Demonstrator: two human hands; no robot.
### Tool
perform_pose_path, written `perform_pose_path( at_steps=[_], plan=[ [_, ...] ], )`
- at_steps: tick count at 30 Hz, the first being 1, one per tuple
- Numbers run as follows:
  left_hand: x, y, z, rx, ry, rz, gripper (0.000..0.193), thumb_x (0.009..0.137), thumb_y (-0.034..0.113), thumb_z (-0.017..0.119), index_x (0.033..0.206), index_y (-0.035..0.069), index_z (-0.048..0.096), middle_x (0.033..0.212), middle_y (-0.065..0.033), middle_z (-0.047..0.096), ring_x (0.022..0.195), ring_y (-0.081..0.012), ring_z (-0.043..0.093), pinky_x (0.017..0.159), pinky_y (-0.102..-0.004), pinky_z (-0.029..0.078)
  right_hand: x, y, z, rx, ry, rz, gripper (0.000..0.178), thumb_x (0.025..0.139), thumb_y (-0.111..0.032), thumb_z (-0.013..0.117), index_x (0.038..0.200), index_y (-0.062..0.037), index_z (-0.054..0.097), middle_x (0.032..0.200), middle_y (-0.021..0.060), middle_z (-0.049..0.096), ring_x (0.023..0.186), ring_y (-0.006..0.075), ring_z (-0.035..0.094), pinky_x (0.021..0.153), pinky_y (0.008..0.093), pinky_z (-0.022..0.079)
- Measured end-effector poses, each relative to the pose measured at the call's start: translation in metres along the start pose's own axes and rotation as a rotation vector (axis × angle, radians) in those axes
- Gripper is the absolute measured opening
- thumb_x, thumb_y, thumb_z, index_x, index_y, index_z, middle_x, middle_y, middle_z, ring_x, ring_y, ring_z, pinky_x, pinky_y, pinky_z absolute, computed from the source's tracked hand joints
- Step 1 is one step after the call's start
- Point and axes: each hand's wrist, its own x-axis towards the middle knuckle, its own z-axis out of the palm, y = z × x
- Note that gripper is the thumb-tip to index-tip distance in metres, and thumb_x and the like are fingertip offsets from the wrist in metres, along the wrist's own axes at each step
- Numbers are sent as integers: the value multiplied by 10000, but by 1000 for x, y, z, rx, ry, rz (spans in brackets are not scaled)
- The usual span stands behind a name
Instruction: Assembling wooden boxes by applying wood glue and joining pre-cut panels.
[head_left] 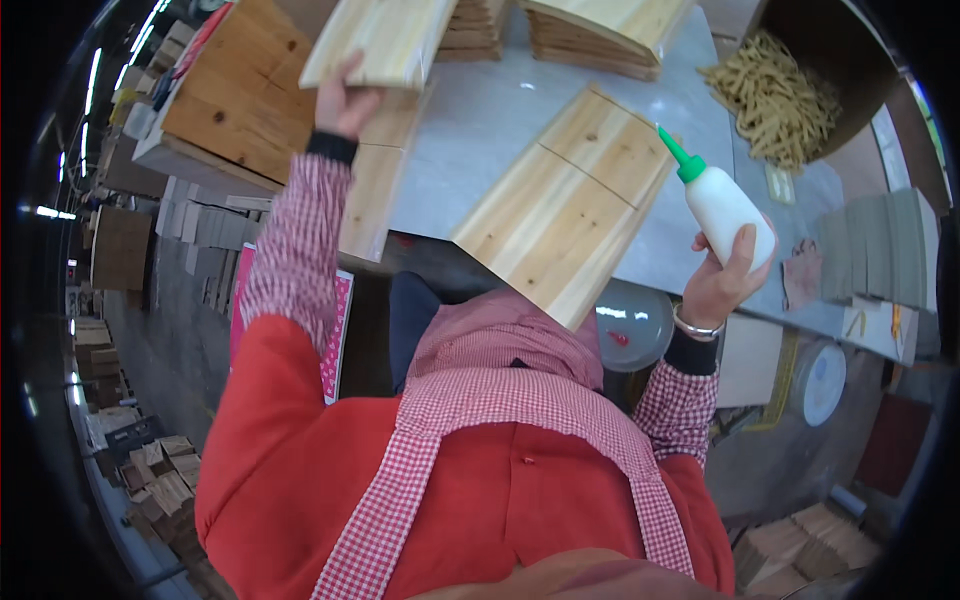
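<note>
Nearest, the right hand (pixel 722 283) is wrapped tightly around a white glue bottle (pixel 725 205) with a green nozzle, raised beside a jointed wooden panel (pixel 570 210) on the grey table (pixel 480 120). Further off, the left hand (pixel 342 100) clasps a pale wooden board (pixel 385 38) by its edge, and a brown box (pixel 840 50) holds loose wooden sticks (pixel 775 95)

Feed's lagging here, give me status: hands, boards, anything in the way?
Left hand gripping pale wooden board, raised. Right hand holding white glue bottle, green nozzle up. Jointed board flat on grey table, nothing lying on it.

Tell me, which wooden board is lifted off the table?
The pale board gripped by the left hand; the grooved board lies flat on the grey table.
</note>
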Motion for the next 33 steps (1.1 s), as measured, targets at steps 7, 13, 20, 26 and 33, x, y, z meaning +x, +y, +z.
perform_pose_path(
  at_steps=[7, 13, 20, 26, 33],
  plan=[
    [139, -12, -47, -49, 146, -91, 372, 906, 178, 626, 1198, -7, 487, 1221, -145, 552, 1147, -278, 525, 1043, -397, 396, 8, 25, -15, -200, -103, 66, 385, 897, -238, 600, 1140, 27, 460, 917, 134, 578, 647, 194, 586, 480, 281, 467],
    [-2, -41, 1, -114, 45, -342, 413, 930, 246, 585, 1225, -33, 506, 1203, -169, 587, 1130, -291, 557, 1032, -424, 412, 54, 84, -4, -380, -214, 34, 406, 857, -246, 676, 1122, -3, 488, 940, 124, 584, 727, 194, 615, 526, 276, 518],
    [-218, -96, -42, -2, -133, -820, 297, 996, 266, 446, 1010, 0, 576, 1001, -96, 650, 976, -211, 621, 881, -360, 513, 104, 144, 48, -624, -322, -152, 467, 783, -315, 734, 1076, -12, 536, 902, 168, 648, 787, 278, 654, 702, 376, 523],
    [-260, -127, -33, 37, 168, -952, 383, 997, 296, 447, 1194, -27, 503, 1179, -176, 586, 1143, -276, 562, 978, -410, 468, 126, 161, 58, -738, -434, -245, 465, 769, -328, 735, 1070, -29, 543, 873, 176, 664, 812, 322, 662, 720, 385, 517],
    [-236, -155, -23, -55, 33, -976, 488, 997, 326, 438, 1332, -25, 382, 1277, -199, 522, 1229, -309, 491, 1037, -460, 410, 146, 122, 17, -852, -584, -398, 407, 788, -300, 716, 1056, -45, 545, 866, 169, 658, 774, 302, 658, 693, 369, 518]
  ],
)
